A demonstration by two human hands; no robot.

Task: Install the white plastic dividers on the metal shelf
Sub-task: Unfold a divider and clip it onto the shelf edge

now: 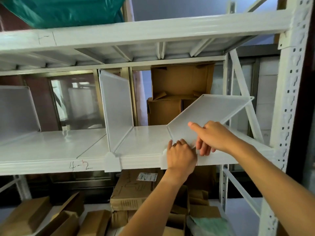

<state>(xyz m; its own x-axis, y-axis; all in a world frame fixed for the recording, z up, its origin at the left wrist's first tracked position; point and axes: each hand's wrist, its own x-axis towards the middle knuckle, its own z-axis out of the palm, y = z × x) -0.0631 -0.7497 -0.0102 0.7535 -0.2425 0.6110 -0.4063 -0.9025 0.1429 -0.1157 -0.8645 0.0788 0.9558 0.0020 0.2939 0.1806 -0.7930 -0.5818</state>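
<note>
White plastic divider (207, 114) is tilted, its long axis running up and away to the right of both our hands. Left hand (180, 155) pinches its lower corner at the shelf (144, 142) lip, right hand (211, 136) grips the edge. An installed divider (117, 106) stands left; cardboard boxes (179, 92) sit behind.

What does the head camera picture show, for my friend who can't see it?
Two bare hands, the left hand and the right hand, hold a tilted white divider at the front edge of a white metal shelf. Another divider already stands upright to its left, above a white clip. Cardboard boxes sit behind and below.
</note>
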